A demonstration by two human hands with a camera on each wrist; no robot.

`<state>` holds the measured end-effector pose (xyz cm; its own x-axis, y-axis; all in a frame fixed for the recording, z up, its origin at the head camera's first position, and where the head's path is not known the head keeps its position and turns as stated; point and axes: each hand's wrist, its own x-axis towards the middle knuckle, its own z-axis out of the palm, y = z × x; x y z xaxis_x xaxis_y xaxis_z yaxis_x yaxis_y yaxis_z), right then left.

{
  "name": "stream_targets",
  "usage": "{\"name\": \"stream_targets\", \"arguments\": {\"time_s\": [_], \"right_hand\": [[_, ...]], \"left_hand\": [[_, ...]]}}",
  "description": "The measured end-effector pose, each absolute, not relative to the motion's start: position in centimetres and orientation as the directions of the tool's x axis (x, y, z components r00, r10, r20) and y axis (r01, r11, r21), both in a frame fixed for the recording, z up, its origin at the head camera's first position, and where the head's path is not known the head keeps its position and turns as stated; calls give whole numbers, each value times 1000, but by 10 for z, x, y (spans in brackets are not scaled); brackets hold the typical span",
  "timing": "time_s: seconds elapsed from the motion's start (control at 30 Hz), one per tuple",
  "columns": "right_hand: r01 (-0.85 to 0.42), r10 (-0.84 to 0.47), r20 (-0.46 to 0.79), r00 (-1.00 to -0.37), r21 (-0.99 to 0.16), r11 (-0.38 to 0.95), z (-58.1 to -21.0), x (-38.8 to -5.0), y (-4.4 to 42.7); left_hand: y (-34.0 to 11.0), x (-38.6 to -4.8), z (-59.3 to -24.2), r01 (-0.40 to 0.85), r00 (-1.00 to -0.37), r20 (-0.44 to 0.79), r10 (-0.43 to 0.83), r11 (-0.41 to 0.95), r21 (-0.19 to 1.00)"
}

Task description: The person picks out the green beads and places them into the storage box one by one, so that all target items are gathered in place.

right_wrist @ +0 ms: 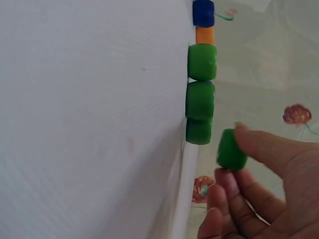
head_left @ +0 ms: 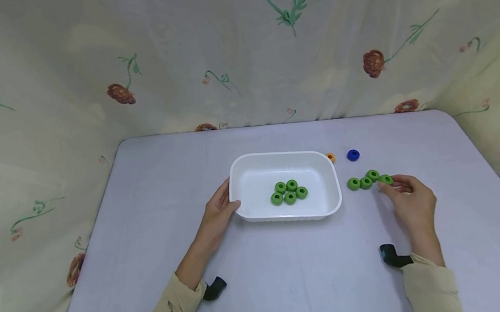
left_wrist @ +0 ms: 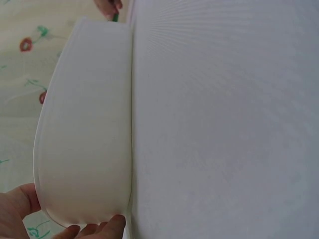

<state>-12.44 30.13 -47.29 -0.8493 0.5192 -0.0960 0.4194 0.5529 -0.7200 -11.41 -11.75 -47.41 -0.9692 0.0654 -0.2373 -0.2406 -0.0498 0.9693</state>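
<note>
A white tray (head_left: 256, 182) stands on the table, with several green beads (head_left: 290, 198) grouped inside it. My left hand (head_left: 212, 217) grips the tray's left end, thumb at the rim and fingers along the outer wall; the wall (left_wrist: 87, 119) fills much of the left wrist view. Right of the tray, my right hand (head_left: 414, 206) pinches a green ring-shaped bead (right_wrist: 232, 150) between thumb and fingertips, raised slightly off the table. Beside it lie three more green beads (head_left: 365, 182). In the right wrist view the green beads (right_wrist: 200, 99) stand in a row left of the held one.
Behind the green beads lies a blue bead (head_left: 353, 155). An orange bead (head_left: 330, 157) touches or sits close by the tray's back right corner, partly hidden by it. A pale cloth covers the table (head_left: 294, 270), and a flowered curtain (head_left: 162, 104) hangs behind and at the sides.
</note>
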Motion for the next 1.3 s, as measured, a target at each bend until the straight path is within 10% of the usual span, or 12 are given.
{"name": "stream_targets", "arguments": {"time_s": [1.3], "right_hand": [[-111, 56, 223, -973, -667, 737, -441, -130, 171]], "left_hand": [[-118, -113, -473, -232, -971, -227, 77, -66, 970]]}}
